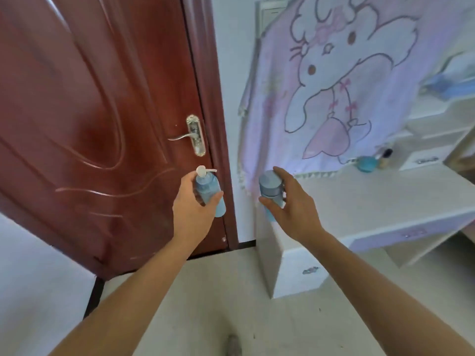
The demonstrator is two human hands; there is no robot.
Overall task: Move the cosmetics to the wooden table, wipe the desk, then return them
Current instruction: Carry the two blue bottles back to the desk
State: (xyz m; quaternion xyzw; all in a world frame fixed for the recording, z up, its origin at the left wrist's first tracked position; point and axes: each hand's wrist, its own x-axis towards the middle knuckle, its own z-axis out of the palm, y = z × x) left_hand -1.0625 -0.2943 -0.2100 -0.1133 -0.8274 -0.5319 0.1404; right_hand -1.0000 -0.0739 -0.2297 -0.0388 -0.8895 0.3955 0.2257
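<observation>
My left hand [191, 201] grips a light blue pump bottle [209, 188] with a white pump head, held in the air in front of the door. My right hand [288, 201] holds a blue bottle with a grey-blue cap [270, 186], just left of the white desk's left end. The white desk [372, 201] stretches to the right. At its back stand a round teal jar [367, 163] and a small dark-capped bottle [384, 158]. No wooden table is in view.
A dark red door [102, 111] with a silver handle [189, 136] fills the left. A pink cartoon cloth [334, 80] hangs behind the desk. White shelves and drawers [434, 140] rise at the right. Pale tiled floor [218, 304] lies below my arms.
</observation>
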